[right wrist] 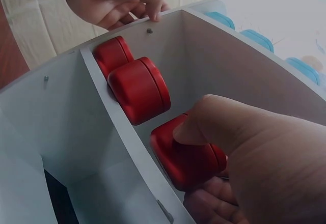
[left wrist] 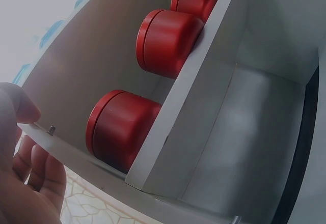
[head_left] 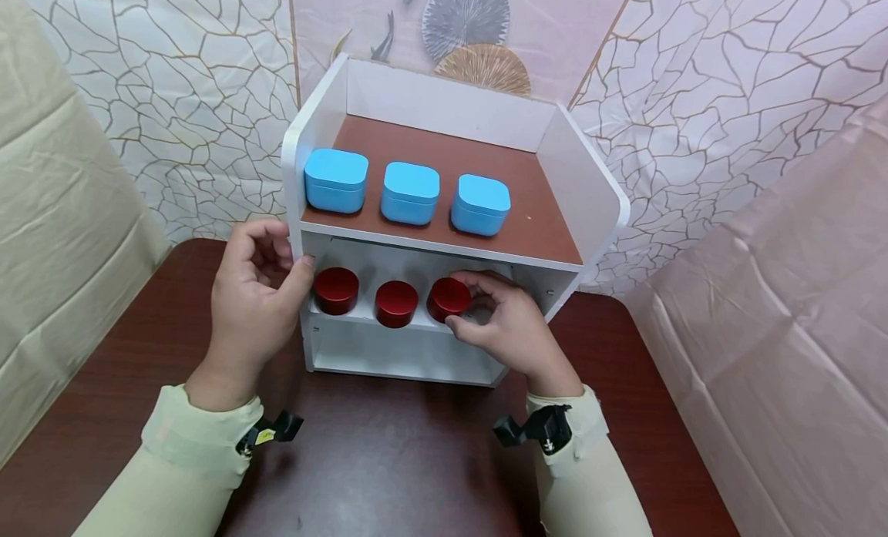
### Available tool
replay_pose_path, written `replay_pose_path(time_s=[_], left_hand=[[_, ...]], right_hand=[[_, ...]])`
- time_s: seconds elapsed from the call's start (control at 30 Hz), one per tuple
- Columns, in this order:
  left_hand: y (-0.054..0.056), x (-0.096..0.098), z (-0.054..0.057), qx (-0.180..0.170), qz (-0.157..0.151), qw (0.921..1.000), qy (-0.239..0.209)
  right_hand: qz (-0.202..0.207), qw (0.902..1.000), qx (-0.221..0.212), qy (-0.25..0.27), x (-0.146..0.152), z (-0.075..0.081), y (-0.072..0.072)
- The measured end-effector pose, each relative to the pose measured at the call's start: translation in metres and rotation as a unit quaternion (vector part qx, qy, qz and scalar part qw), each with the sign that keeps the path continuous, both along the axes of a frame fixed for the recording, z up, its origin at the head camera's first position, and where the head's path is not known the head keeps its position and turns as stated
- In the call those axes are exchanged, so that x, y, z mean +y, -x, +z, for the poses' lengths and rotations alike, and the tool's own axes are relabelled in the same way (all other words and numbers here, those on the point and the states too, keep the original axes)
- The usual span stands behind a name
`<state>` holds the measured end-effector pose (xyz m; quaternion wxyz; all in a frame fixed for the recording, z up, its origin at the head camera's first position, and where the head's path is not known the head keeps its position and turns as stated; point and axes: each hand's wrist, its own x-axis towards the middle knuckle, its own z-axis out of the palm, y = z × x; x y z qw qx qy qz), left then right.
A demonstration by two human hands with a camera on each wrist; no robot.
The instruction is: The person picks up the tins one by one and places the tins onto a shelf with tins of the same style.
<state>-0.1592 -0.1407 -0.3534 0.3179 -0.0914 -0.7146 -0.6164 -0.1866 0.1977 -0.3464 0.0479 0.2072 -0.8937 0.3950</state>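
Note:
A white shelf unit [head_left: 402, 377] stands on the dark table. My left hand [head_left: 253, 298] holds the edge of its left side panel, the thumb at the front edge and the fingers on the outer side. Three round red lidded tins stand in a row on the middle shelf: a left tin [head_left: 336, 290], a middle tin [head_left: 396, 303] and a right tin [head_left: 447, 298]. My right hand [head_left: 509, 325] grips the right tin between thumb and fingers; in the right wrist view this tin [right wrist: 181, 158] is partly covered by the thumb. It sits at the shelf board's front edge.
On the brown top board [head_left: 444, 148] stand three blue lidded boxes: a left one [head_left: 336, 181], a middle one [head_left: 410, 193] and a right one [head_left: 480, 206]. Below the tins lies a lower compartment [head_left: 395, 352]. Patterned cloth [head_left: 187, 98] hangs behind the dark red-brown table [head_left: 388, 460].

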Motion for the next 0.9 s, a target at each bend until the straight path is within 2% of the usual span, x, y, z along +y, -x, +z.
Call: replay_pose_path(time_s=[0.27,0.9], left_hand=[[-0.0007,0.0003,-0.0004,-0.001,0.007,1.0,-0.001],[-0.0002,0.0008,-0.001,0.002,0.0,1.0,-0.002]], right_hand=[[0.002,0.9999,-0.003,-0.01,-0.0005,-0.0014,0.0004],[-0.006,0.9993,-0.008,-0.035,-0.0024,0.0012,-0.0006]])
